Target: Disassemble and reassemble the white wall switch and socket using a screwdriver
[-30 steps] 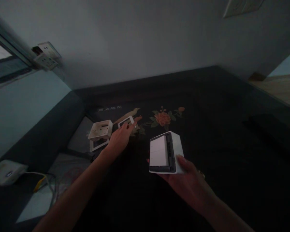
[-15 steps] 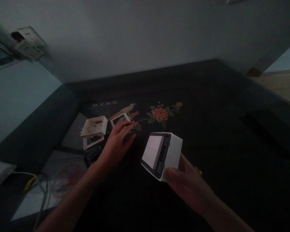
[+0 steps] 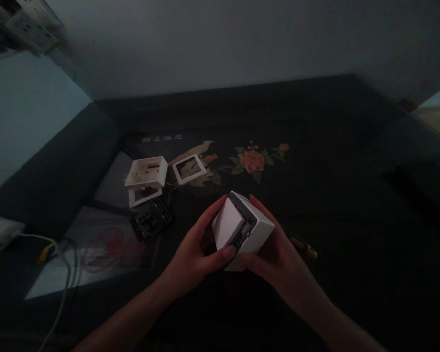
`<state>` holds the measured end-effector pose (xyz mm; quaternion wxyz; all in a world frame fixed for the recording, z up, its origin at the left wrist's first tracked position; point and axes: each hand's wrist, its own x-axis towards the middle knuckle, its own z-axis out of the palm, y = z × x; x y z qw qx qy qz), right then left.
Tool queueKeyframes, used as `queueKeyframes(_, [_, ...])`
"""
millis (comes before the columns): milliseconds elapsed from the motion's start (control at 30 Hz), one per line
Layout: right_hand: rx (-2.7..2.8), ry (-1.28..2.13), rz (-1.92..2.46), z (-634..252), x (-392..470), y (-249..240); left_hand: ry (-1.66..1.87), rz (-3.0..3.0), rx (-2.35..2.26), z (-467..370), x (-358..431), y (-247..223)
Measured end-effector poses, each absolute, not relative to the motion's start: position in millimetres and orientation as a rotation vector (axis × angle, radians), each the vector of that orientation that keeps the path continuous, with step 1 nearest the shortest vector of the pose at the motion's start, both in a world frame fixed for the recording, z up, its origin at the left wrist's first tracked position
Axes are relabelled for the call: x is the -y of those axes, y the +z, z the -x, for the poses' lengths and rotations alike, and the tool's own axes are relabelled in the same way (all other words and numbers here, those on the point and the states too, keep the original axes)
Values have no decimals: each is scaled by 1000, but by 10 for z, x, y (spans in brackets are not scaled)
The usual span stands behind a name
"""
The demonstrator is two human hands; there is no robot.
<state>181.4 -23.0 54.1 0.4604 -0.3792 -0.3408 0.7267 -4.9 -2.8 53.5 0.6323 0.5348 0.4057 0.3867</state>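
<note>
Above the dark table, both my hands grip a wall switch (image 3: 229,224) set in a white mounting box (image 3: 258,237). My left hand (image 3: 198,254) is closed on its left side, the thumb pressing the lower edge of the switch and the fingers behind. My right hand (image 3: 278,259) wraps round the box from the right, thumb along its lower side. The switch has a white rocker face and a dark frame edge, and is held tilted. To the left of my hands lies a black switch module (image 3: 151,218).
An open white box (image 3: 146,172) rests over a white frame (image 3: 144,195); another white frame (image 3: 189,169) lies beside it. A yellow-handled tool (image 3: 304,247) is right of my right hand. A power strip (image 3: 2,232) with a white cable sits at left.
My left hand has moved from near the white frame to the right and taken hold of the switch. The switch and box have turned in my right hand. The view has shifted.
</note>
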Motion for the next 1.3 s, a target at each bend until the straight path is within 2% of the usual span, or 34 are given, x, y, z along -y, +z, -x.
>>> queueKeyframes(200, [995, 1673, 1008, -1836, 223, 551, 918, -1431, -1048, 86, 23, 541])
queueKeyframes(400, [1310, 1069, 1314, -2133, 142, 781, 850, -2112, -1184, 197, -66, 558])
queueKeyframes(567, [1615, 773, 1529, -2427, 10, 962, 610, -2276, -1180, 202, -61, 554])
queueKeyframes(933, [1912, 789, 1499, -2504, -150, 662, 422, -2207, -1081, 216, -60, 466])
queueKeyframes(1167, [1990, 646, 1518, -2605, -128, 659, 282, -2207, -1060, 282, -130, 520])
queueKeyframes(1300, [2188, 473, 1700, -2615, -98, 554, 200, -2205, -1033, 326, -173, 586])
